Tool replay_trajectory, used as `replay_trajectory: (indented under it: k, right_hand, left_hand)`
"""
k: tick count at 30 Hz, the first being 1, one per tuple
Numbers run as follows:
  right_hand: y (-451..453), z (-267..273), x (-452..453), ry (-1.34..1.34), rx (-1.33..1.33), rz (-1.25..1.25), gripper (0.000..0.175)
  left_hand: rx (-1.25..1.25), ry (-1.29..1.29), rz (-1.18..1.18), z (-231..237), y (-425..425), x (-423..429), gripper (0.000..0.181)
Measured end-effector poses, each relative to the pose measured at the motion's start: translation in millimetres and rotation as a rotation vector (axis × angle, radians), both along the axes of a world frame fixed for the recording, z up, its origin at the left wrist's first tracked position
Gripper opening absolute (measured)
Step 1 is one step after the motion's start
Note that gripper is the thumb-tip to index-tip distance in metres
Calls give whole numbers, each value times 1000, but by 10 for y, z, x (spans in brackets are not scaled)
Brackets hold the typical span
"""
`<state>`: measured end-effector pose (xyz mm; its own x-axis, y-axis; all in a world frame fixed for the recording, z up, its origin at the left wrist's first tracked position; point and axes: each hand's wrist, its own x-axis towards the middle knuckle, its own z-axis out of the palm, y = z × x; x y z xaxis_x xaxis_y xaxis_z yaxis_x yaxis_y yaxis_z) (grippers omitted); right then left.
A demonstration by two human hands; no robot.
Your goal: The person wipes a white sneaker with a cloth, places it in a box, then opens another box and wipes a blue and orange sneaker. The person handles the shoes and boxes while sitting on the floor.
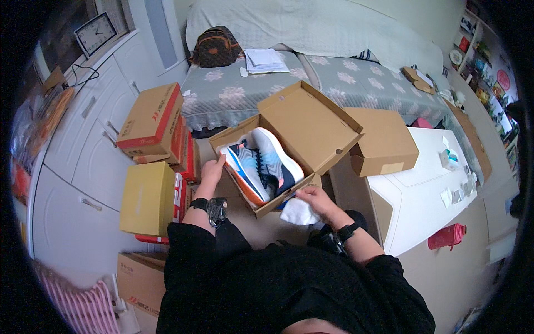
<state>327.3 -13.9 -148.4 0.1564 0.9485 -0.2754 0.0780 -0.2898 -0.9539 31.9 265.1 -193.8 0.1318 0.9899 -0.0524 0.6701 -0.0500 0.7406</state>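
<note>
An open cardboard shoebox (311, 125) sits tilted before me, its hinged lid folded back to the upper right. Inside lie a pair of running shoes (277, 154), grey and navy with light blue patches, white midsoles and some orange sole. My left hand (212, 170) grips the box's left wall, thumb at the rim beside the near shoe. At the front right corner of the box is my right hand (318, 201), with a crumpled white cloth (298, 212) held in it and its fingertips against the box edge. The fingers under the cloth are hidden.
Shoeboxes (150, 121) are stacked on the left, a yellow box (147, 198) among them. Another cardboard box (384, 142) rests on the white table (425, 196) at right. A pink bottle (447, 236) stands beyond the table's near edge. A sofa (354, 79) spans the back.
</note>
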Motion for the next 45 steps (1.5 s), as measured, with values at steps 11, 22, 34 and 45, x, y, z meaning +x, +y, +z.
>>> replay_trajectory:
  k: [11,22,34,45]
  right_hand:
    - [110,126,-320,-500,119,148,47]
    - [188,161,330,-548,105,-54,18]
    - [-262,480,-384,-726,95,293,34]
    - [-275,475,-135,-1102,147,160,24]
  left_hand:
    - [185,39,90,-58,5,157,36]
    - [-571,-328,-13,313,-397,-166,62]
    - [-73,-228,82,-275,170,-237,67]
    - [-168,-102,45,50,-110,-276,35]
